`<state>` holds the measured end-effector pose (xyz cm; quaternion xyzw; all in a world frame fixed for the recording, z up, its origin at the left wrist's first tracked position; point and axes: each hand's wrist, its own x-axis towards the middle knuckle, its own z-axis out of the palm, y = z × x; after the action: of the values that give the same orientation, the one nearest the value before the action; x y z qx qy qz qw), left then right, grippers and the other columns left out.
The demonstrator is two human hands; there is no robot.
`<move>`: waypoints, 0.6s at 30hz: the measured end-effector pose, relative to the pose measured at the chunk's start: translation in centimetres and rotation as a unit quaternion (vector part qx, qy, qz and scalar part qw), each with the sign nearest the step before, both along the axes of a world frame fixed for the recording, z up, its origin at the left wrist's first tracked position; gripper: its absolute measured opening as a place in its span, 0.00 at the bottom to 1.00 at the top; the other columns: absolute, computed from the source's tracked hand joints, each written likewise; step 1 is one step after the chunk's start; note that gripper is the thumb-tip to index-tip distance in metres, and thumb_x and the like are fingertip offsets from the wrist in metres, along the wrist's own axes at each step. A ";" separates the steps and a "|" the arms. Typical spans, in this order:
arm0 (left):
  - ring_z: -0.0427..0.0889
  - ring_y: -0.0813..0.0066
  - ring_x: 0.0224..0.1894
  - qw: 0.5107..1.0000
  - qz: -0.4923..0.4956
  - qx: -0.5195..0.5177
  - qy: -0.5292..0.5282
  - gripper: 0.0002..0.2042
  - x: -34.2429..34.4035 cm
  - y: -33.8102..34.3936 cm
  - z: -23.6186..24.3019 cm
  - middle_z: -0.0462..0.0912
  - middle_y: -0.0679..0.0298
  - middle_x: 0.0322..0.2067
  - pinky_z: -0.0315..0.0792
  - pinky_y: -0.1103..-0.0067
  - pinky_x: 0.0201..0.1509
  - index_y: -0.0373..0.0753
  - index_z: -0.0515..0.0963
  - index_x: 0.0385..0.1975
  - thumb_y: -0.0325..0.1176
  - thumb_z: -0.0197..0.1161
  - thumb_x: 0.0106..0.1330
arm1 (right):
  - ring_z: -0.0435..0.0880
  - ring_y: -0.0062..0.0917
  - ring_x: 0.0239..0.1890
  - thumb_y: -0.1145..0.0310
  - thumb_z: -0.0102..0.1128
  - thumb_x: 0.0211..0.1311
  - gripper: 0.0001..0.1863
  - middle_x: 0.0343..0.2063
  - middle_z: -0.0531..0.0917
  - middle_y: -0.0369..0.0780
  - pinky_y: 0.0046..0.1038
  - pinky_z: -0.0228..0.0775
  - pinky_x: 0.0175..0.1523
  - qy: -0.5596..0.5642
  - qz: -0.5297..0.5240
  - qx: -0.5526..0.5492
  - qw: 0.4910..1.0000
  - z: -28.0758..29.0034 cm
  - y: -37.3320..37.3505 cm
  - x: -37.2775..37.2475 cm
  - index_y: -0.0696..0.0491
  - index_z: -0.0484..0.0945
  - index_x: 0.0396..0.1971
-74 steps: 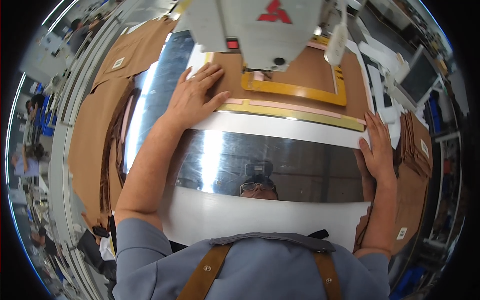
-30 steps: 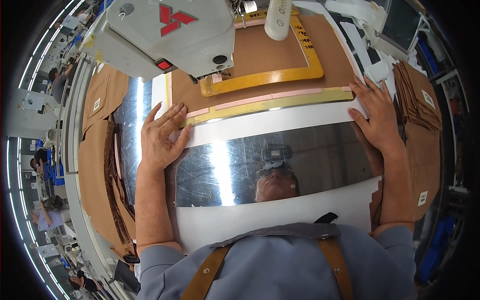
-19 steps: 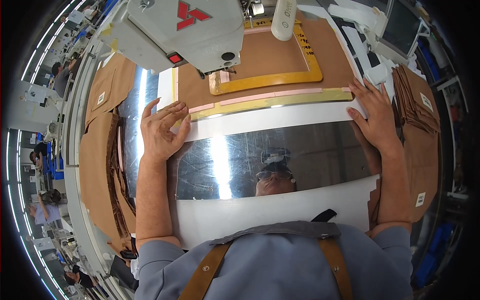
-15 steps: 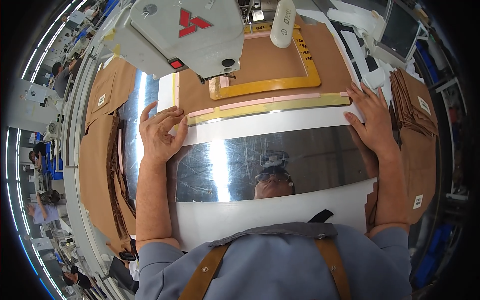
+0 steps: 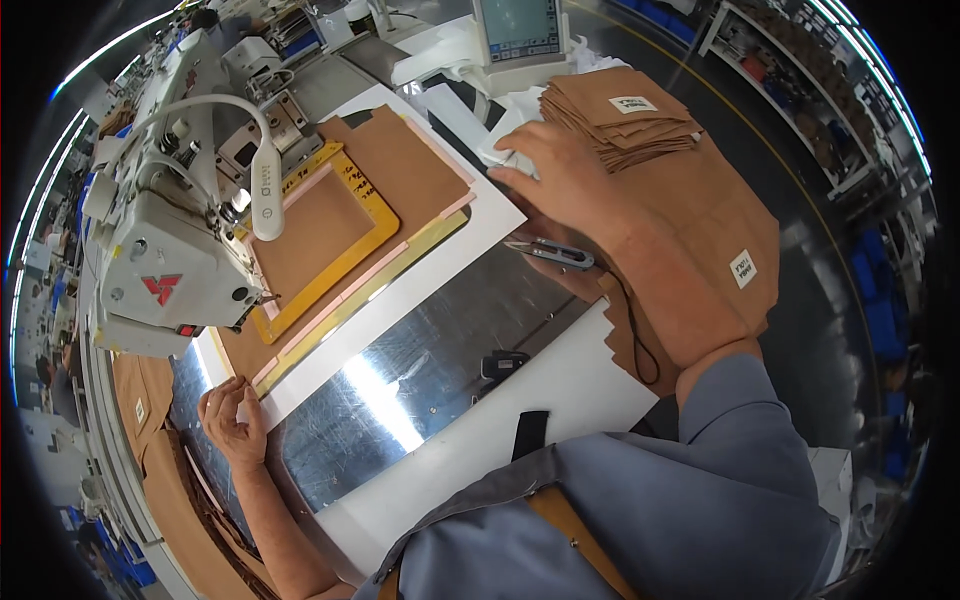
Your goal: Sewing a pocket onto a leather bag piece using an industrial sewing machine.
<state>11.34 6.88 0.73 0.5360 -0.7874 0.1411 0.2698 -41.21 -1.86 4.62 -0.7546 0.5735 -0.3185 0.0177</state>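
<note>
My left hand (image 5: 233, 420) rests at the near left corner of the brown sheet (image 5: 420, 165), fingers loosely bent and apart, holding nothing. At the far right, my right hand (image 5: 560, 170) has its thumb and fingers round the end of a small white box (image 5: 512, 158). The brown sheet lies on a white plate (image 5: 480, 222) under the head of a sewing machine (image 5: 170, 275). Along its near edge run pink and yellow strips (image 5: 345, 300). A yellow frame (image 5: 370, 210) with handwriting lies over the sheet, its left part hidden by the machine.
Thread snips (image 5: 552, 252) on a black cord lie below my right forearm, on the shiny metal table (image 5: 450, 310). Brown pieces are stacked at right (image 5: 620, 105) and left (image 5: 175, 500). Behind stands a screen (image 5: 520, 35); a lamp (image 5: 268, 190) hangs by the machine.
My right hand has left the plate's right corner and reached out to the small white box. My left hand stays at the left corner. The view has turned rightward, bringing the snips into sight.
</note>
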 end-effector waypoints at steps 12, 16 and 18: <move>0.84 0.62 0.44 0.996 0.030 0.041 -0.078 0.07 -3.1 2.3 2.4 0.87 0.60 0.40 0.63 0.61 0.64 0.39 0.83 0.33 0.35 0.63 0.65 | 0.83 0.36 0.42 0.61 0.68 0.58 0.11 0.35 0.84 0.39 0.38 0.74 0.49 0.147 -0.162 -0.057 0.974 1.4 -0.5 -11.1 0.53 0.85 0.33; 0.85 0.64 0.44 0.998 0.012 0.038 -0.042 0.05 -4.5 3.6 2.5 0.87 0.61 0.39 0.65 0.62 0.63 0.39 0.83 0.32 0.33 0.66 0.62 | 0.84 0.35 0.40 0.63 0.65 0.59 0.09 0.32 0.85 0.37 0.36 0.76 0.45 0.077 -0.170 -0.200 0.962 1.2 -1.4 -10.6 0.53 0.86 0.29; 0.85 0.63 0.43 0.999 -0.011 0.042 0.014 0.04 -6.1 3.9 2.4 0.88 0.62 0.38 0.67 0.65 0.61 0.40 0.84 0.32 0.29 0.68 0.59 | 0.84 0.34 0.38 0.66 0.65 0.60 0.07 0.32 0.84 0.36 0.35 0.74 0.41 0.117 -0.114 -0.278 0.947 2.8 -1.2 -8.1 0.53 0.85 0.29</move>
<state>5.21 10.73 3.14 0.5400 -0.7946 0.0979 0.2597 -49.32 -3.04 7.37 -0.6912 0.5420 -0.3750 -0.2966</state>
